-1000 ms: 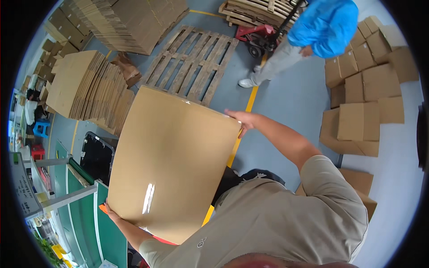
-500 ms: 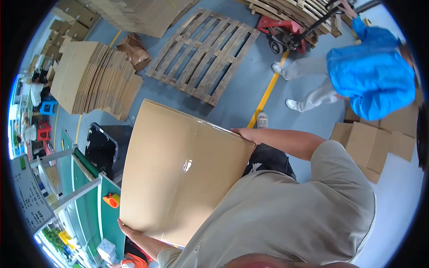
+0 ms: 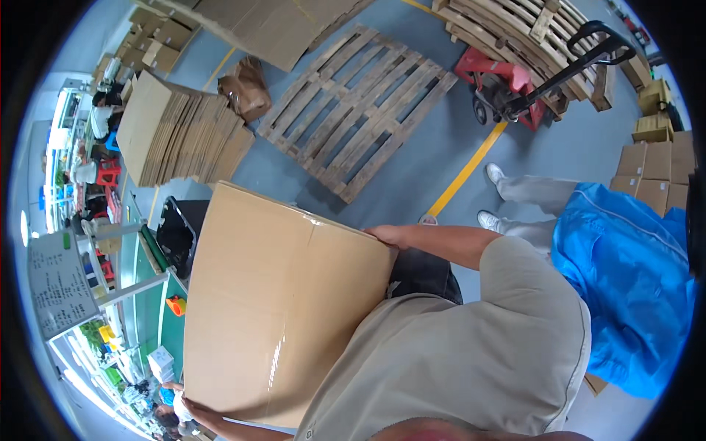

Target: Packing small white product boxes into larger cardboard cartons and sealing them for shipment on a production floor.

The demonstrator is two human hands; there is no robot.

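**Operator:** Fingers (image 3: 382, 234) of my right hand (image 3: 388, 235) curl over the far top corner of the flat cardboard sheet (image 3: 279, 309), closed on its edge. The right forearm runs nearly level from the shoulder out to that corner, elbow only slightly bent.

**Observer:** And the other hand?

**Operator:** My left hand (image 3: 193, 408) sits at the sheet's lower near corner, palm under the edge, fingers spread along it and pressed to the cardboard. How far they wrap round I cannot tell; the sheet hides them. The left forearm comes in low along the bottom of the view.

**Observer:** Where is the sheet itself?

**Operator:** Held diagonally across my chest, tilted, its glossy taped seam facing up, between the two hands. It hangs over a green conveyor table (image 3: 158, 323) on my left.

**Observer:** Surroundings?

**Operator:** A fanned stack of flat cartons (image 3: 176, 140) stands beyond the sheet; a bare wooden pallet (image 3: 360, 121) lies on the grey floor beside it. A red pallet jack (image 3: 515, 84) is parked farther off. Another person in a blue jacket (image 3: 625, 287) stands just to my right.
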